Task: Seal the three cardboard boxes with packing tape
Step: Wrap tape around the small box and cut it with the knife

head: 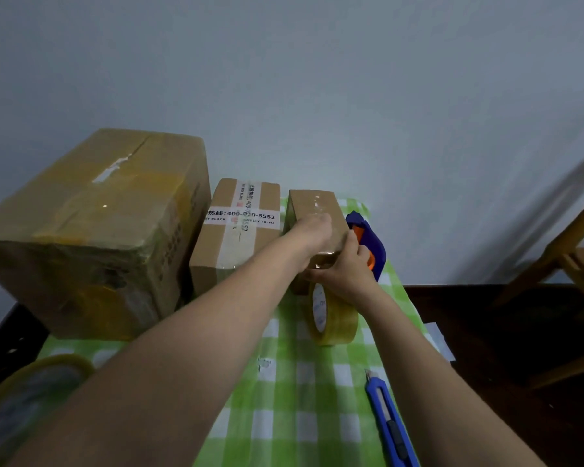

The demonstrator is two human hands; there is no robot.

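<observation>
Three cardboard boxes stand in a row on the green checked cloth: a large box (91,224) at the left, a middle box (240,230) with printed white tape, and a small box (312,203) at the right. My left hand (312,230) lies on top of the small box and holds it down. My right hand (348,267) grips the box's near end, its thumb up the right side, with a glossy strip of clear tape (324,259) under its fingers. A roll of yellowish packing tape (332,315) stands on edge just in front of that box.
A blue and orange tape dispenser (368,244) lies right of the small box. A blue utility knife (390,423) lies on the cloth (284,382) at the near right. Another tape roll (31,399) sits at the bottom left. A wooden chair (570,264) stands at the right.
</observation>
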